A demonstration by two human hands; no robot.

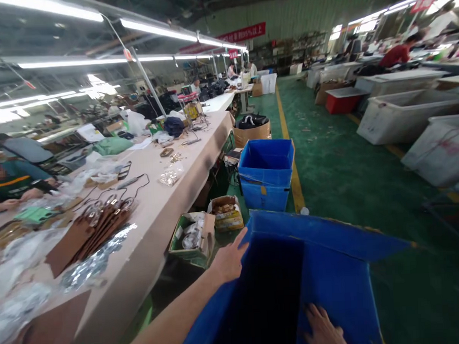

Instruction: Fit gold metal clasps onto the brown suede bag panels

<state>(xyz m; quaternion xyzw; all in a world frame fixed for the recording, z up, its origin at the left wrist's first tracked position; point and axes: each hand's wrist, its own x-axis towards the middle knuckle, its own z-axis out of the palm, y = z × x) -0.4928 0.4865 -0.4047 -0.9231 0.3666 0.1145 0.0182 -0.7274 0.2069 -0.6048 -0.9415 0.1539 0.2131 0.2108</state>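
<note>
In the head view, a large blue box (333, 284) with raised flaps stands right in front of me, its inside dark. My left hand (229, 258) is at the box's left edge, fingers apart and stretched toward the far left corner. Lower down, my right hand (323, 330) rests with fingers spread against the right side of the box opening; part of it is cut off by the frame. Neither hand visibly holds anything. What lies deep in the box is too dark to make out.
A long table (151, 211) on the left carries brown flat pieces (98, 231), metal rings and plastic bags. Cartons (194, 237) sit beside it on the floor. Another blue box (267, 165) stands ahead. White bins (405, 113) line the right. A person (13, 181) works at far left.
</note>
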